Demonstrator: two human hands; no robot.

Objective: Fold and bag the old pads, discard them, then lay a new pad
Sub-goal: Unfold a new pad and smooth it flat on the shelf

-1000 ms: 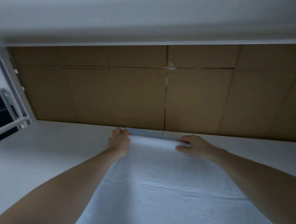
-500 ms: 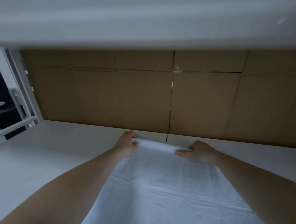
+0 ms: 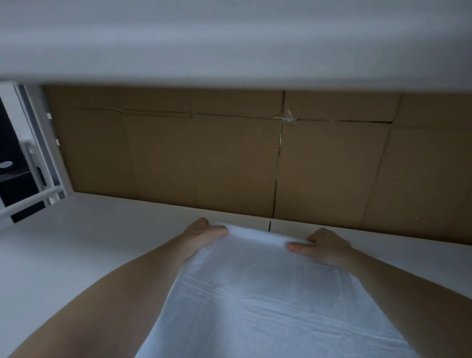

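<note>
From the head camera, a white pad lies spread on a pale flat surface under an overhanging white panel. The left hand and right hand each pinch a far corner of the pad, fingers closed on its edge, just short of the brown cardboard wall.

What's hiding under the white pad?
The white pad lies on a pale flat surface that shows bare around it. The left hand and right hand grip its far edge. Whatever is directly underneath is covered, so I can't see it.
</note>
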